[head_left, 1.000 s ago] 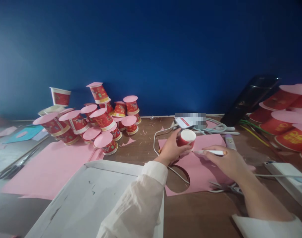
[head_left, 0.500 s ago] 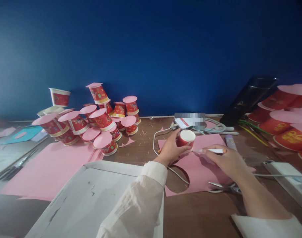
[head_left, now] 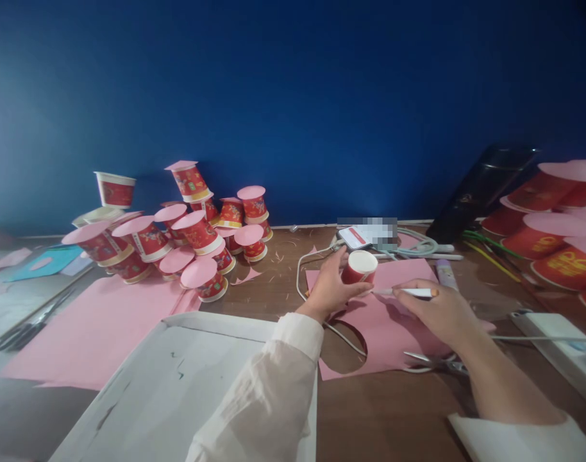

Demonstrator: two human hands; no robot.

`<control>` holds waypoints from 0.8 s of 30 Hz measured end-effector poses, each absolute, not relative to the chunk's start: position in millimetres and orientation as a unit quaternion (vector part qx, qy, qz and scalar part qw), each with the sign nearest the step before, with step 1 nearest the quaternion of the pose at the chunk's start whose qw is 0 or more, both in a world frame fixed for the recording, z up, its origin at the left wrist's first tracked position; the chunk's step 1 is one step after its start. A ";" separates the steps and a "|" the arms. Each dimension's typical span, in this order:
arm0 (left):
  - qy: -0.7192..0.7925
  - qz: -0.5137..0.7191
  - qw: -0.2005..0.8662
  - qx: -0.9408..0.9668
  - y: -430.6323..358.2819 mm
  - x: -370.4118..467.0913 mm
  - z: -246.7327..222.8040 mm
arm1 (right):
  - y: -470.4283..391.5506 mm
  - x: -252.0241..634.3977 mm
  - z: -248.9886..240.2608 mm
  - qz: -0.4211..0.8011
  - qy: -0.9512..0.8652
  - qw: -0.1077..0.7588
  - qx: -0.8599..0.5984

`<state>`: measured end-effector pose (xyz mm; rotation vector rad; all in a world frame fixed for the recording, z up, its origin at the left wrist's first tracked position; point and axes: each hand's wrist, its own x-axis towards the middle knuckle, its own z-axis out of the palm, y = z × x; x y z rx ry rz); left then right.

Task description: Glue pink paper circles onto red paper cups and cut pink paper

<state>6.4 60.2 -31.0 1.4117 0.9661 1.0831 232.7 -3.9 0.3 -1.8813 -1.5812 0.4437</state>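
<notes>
A red paper cup with its pale round end facing up rests on a pink sheet. My left hand is wrapped round the cup's left side, thumb along its near side. In my right hand is a white pen, its tip beside the cup's base on the right. The pink sheet has a large rounded cut-out at its near left. Scissors lie on the sheet's near edge, below my right hand.
Stacked red cups with pink discs stand at the left, near pink sheets and a white box lid. Behind my hands are a phone and cables. A black bottle, more cups and a power strip are at the right.
</notes>
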 end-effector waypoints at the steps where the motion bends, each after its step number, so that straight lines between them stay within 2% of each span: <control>1: 0.408 0.455 0.524 0.593 58.3 5.6 -27.9 | -3.8 232.3 0.9 0.172 -0.597 0.313 -0.718; 5: 0.397 0.499 0.475 0.606 48.3 1.5 -12.5 | -3.4 231.2 2.4 0.174 -0.587 0.306 -0.729; 11: 0.372 0.568 0.336 0.652 42.1 -1.1 -3.2 | -3.7 230.9 2.7 0.182 -0.583 0.312 -0.728; 17: 0.356 0.517 0.252 0.736 40.6 2.6 -1.9 | -5.2 228.2 4.8 0.181 -0.592 0.320 -0.717; 24: 0.416 0.409 0.148 0.799 39.9 5.7 -1.2 | -6.3 222.3 12.3 0.212 -0.567 0.313 -0.732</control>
